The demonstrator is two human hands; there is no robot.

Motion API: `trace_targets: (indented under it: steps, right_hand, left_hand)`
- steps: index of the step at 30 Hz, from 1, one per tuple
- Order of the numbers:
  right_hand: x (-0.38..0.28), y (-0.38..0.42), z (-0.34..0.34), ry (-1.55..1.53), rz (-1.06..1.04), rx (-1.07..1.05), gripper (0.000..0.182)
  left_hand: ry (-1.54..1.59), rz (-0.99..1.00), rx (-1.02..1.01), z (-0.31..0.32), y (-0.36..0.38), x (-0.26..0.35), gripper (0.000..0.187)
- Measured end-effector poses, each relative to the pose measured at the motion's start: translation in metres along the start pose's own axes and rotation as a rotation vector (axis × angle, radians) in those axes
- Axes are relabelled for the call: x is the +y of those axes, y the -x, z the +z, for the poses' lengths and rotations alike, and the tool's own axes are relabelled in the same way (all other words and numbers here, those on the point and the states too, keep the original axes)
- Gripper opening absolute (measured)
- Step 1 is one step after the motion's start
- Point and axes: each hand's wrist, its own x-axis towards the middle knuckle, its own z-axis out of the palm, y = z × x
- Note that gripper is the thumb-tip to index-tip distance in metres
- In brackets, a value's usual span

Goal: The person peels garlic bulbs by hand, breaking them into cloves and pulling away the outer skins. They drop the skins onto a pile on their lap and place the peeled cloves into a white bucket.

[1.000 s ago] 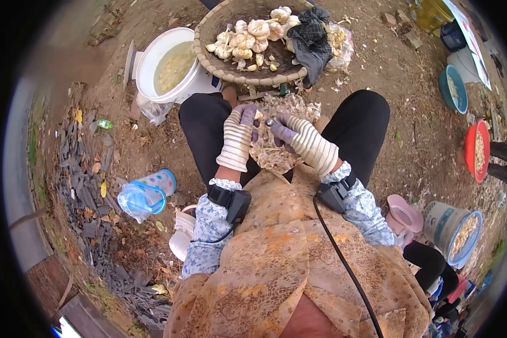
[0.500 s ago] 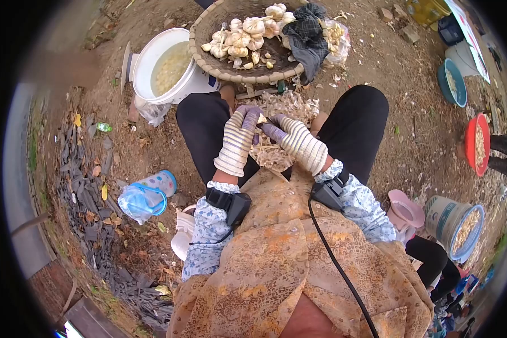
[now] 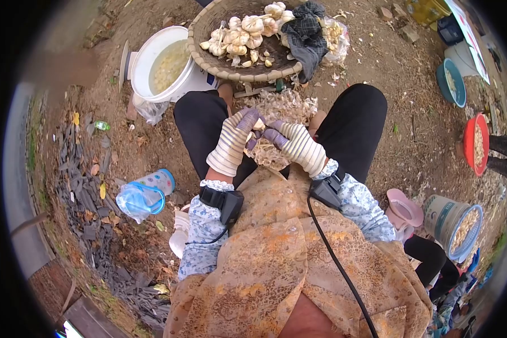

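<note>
My left hand [image 3: 234, 141], in a striped glove with purple fingers, pinches a pale garlic clove [image 3: 258, 125] between thumb and fingertips. Close beside it my right hand [image 3: 299, 145], gloved the same way, is closed with its fingertips by the clove; a small dark thing shows there, too small to name. Both hands are between my knees, over a heap of garlic skins [image 3: 281, 107]. Beyond it stands a wide woven basket [image 3: 248, 75] holding garlic bulbs [image 3: 238, 37], a few loose cloves and a dark cloth [image 3: 307, 39].
A white bucket [image 3: 143, 70] of peeled cloves in liquid stands left of the basket. A patterned container with a blue plastic bag [image 3: 138, 201] lies at left. On the right are a teal basin [image 3: 459, 93], a red basin [image 3: 468, 143], a clove-filled bucket [image 3: 435, 217] and another person's legs [image 3: 504, 158].
My left hand has shifted slightly left and down, turning so that more of the clove shows. My right hand has moved only a little and its fingertips stay near the clove.
</note>
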Motion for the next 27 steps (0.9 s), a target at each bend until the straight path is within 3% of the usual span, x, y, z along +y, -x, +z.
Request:
trace_targets:
  steps: [3, 7, 9, 11, 13, 20, 25, 27]
  right_hand:
    - [0.004, 0.002, 0.001, -0.336, 0.154, -0.113, 0.032]
    - [0.01, 0.001, 0.002, -0.524, 0.196, -0.161, 0.033]
    - [0.005, -0.001, -0.002, -0.641, 0.323, -0.212, 0.032]
    - [-0.005, -0.002, -0.005, -0.546, 0.306, -0.222, 0.033]
    - [-0.003, -0.004, -0.001, -0.37, 0.223, -0.197, 0.034]
    - [0.003, -0.007, 0.003, -0.163, 0.225, -0.192, 0.033]
    - [0.008, 0.005, 0.008, -0.191, 0.075, -0.046, 0.033]
    - [0.015, 0.006, 0.011, -0.224, 0.107, -0.071, 0.033]
  left_hand:
    - [0.064, -0.032, -0.073, -0.004, 0.005, 0.003, 0.031]
    - [0.209, -0.113, -0.112, -0.008, 0.002, -0.006, 0.034]
    - [0.254, -0.131, -0.121, -0.01, 0.001, -0.01, 0.033]
    - [0.3, -0.15, -0.134, -0.009, 0.0, -0.01, 0.032]
    - [0.075, -0.021, 0.048, -0.003, 0.001, -0.006, 0.027]
    - [-0.281, 0.082, 0.13, 0.004, 0.001, -0.005, 0.024]
    - [-0.134, -0.056, 0.012, -0.004, 0.003, -0.002, 0.029]
    - [-0.056, -0.087, -0.039, -0.005, 0.005, -0.001, 0.03]
